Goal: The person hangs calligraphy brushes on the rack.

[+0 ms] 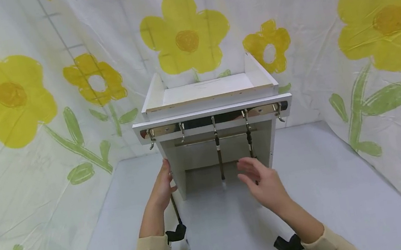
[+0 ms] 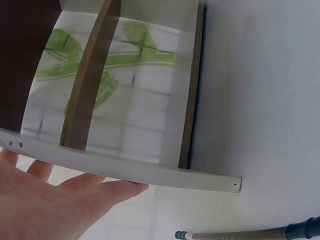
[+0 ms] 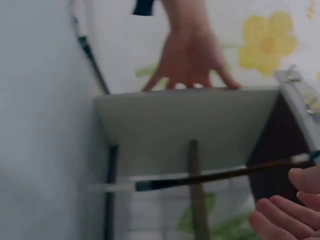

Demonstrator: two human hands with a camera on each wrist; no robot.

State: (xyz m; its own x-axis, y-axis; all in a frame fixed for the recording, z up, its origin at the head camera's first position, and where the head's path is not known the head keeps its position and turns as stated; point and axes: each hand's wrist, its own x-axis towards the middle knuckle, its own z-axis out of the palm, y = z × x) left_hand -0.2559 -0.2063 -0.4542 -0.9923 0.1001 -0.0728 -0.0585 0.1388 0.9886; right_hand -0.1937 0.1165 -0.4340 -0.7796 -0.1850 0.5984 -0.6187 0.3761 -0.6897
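A white shelf unit (image 1: 274,140) carries a metal rail of hooks (image 1: 213,119) along its front. A brush (image 1: 220,156) hangs from the middle hook. Another brush (image 1: 249,139) hangs one hook to the right, its lower part hidden behind my right hand (image 1: 265,182). That hand has loosely bent fingers and grips nothing; in the right wrist view it is beside a hanging brush (image 3: 220,176). My left hand (image 1: 161,187) rests with extended fingers against the left side panel (image 2: 120,167). A further brush (image 1: 175,208) slants downward beside the left hand; its support is hidden.
An open tray-like top (image 1: 210,89) forms the upper part of the unit. The unit stands on a pale table (image 1: 217,235), with a flower-printed curtain (image 1: 315,60) behind and at both sides. Black wrist cameras (image 1: 176,233) sit on both wrists.
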